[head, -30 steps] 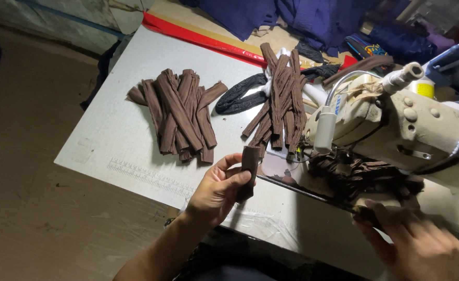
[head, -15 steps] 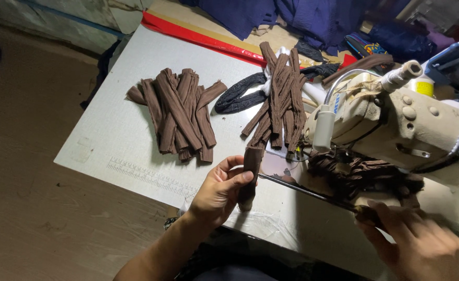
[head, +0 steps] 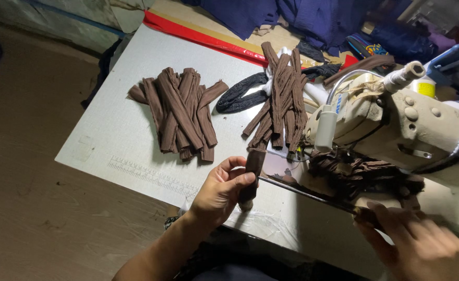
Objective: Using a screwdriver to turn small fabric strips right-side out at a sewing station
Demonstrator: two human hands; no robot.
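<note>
The left hand (head: 220, 191) grasps one brown fabric strip (head: 251, 174); the right hand (head: 419, 244) pinches brown fabric (head: 367, 214); two strip piles (head: 180, 112) lie beyond.

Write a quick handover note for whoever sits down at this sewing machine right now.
Left hand: gripping one brown fabric strip upright at the table's front edge.
Right hand: at the dark brown fabric heap under the sewing machine; grip blurred.
Two piles of brown strips lie on the white table: left pile, second pile beside the machine.
Which pile is done or left cannot be told.
</note>
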